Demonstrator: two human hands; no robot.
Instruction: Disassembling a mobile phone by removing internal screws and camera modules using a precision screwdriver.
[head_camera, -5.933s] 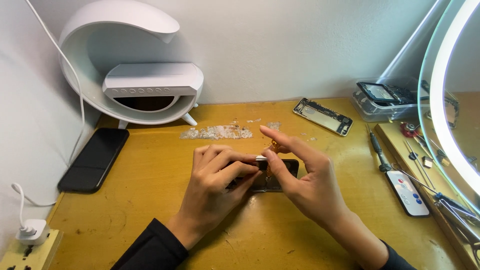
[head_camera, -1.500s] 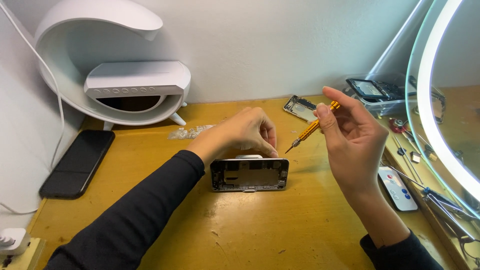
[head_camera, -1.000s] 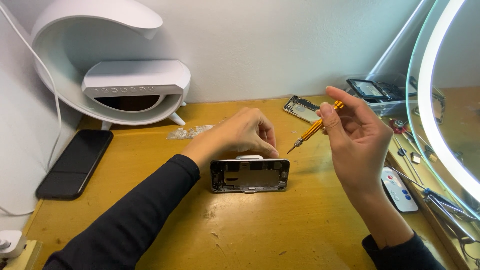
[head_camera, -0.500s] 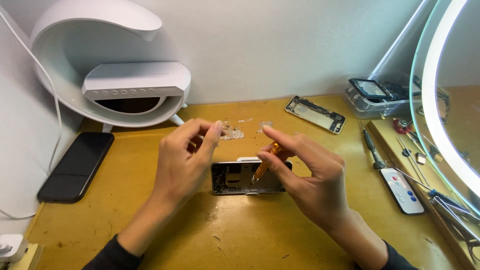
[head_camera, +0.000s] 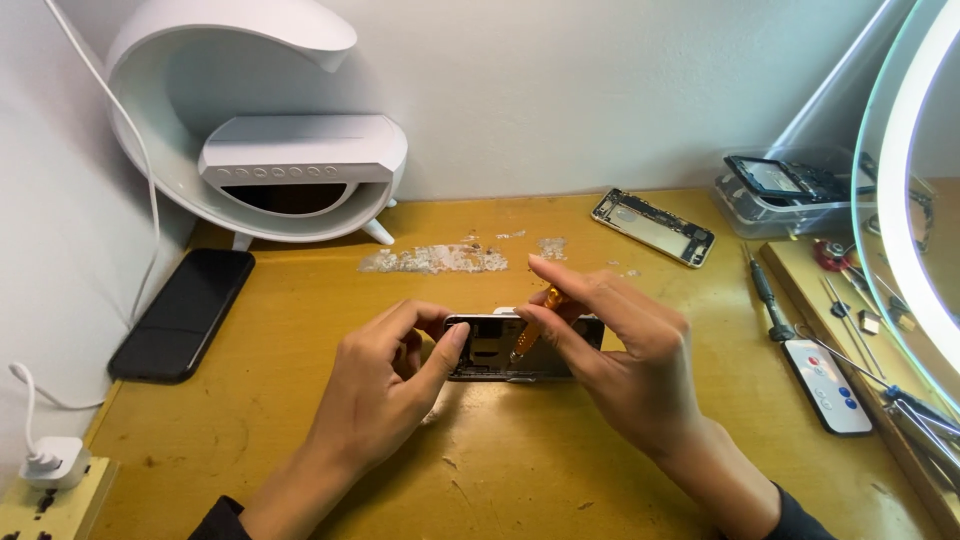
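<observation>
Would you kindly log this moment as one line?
left hand: steadies opened phone | right hand: holds orange screwdriver, tip in phone | surface: yellow table

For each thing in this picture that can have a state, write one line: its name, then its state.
Opened phone: lying flat, back off, insides showing.
Orange screwdriver: tip down in the phone.
Left hand: steadying the phone's end.
Right hand: gripping the screwdriver.
Black phone: screen dark.

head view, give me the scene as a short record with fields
surface: yellow wooden desk
left hand: grips the left end of the opened phone body
right hand: holds an orange screwdriver, tip down in the phone body
left of hands: black phone, flat
behind: white curved lamp stand, glass shards, second phone frame
right: white remote, ring light
</observation>
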